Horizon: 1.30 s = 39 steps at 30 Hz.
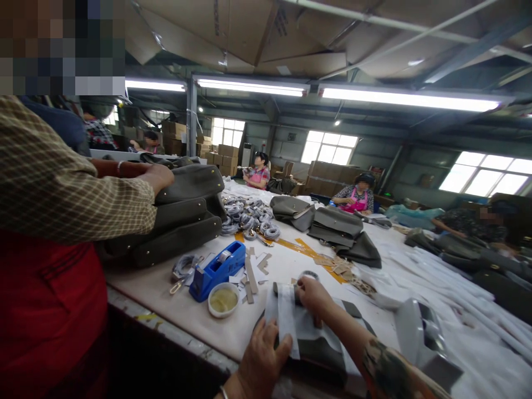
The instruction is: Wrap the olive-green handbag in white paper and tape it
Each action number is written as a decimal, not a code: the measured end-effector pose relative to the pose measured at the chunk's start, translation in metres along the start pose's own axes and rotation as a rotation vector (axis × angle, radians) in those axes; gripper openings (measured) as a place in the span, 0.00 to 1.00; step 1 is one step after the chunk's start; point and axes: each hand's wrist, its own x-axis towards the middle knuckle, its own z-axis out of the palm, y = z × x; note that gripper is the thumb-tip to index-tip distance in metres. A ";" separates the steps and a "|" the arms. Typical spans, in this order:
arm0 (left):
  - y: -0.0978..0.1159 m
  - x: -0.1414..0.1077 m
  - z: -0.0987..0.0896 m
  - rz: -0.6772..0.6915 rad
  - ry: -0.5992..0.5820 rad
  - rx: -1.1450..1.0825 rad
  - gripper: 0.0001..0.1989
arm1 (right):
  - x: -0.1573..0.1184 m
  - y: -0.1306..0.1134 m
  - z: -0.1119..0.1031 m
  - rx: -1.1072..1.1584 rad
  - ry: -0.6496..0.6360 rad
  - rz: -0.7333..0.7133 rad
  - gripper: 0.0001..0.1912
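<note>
A dark olive bag (pixel 318 354) lies at the table's near edge, with white tissue strips (pixel 287 318) over it. My left hand (pixel 264 354) rests at the bag's left side, its fingers bent and somewhat apart, the thumb by the lower end of a strip. Near the bag's upper edge, my right hand (pixel 311 296) has its fingers pressed together; what they hold, if anything, is hidden. A roll of clear tape (pixel 308 275) sits just behind that hand. Left of the bag stand a round dish of yellowish stuff (pixel 223 300) and a blue tape dispenser (pixel 218 270).
A grey tape dispenser (pixel 426 338) stands at the right. Coiled straps (pixel 249 216), cardboard scraps (pixel 251 277) and olive bags (pixel 336 224) lie farther back. A person in a red apron (pixel 54 310) touches stacked bags (pixel 183 216) at the left. Other people sit behind the table.
</note>
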 end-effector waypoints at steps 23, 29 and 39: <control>0.001 -0.003 0.006 -0.019 0.011 -0.039 0.11 | 0.045 -0.011 0.030 -0.026 -0.041 0.101 0.17; 0.001 -0.001 0.003 -0.027 0.053 -0.047 0.09 | 0.023 -0.015 0.024 -0.089 0.012 -0.002 0.19; -0.002 -0.001 0.007 -0.003 0.049 -0.061 0.10 | -0.013 0.015 -0.004 -0.025 0.009 -0.339 0.19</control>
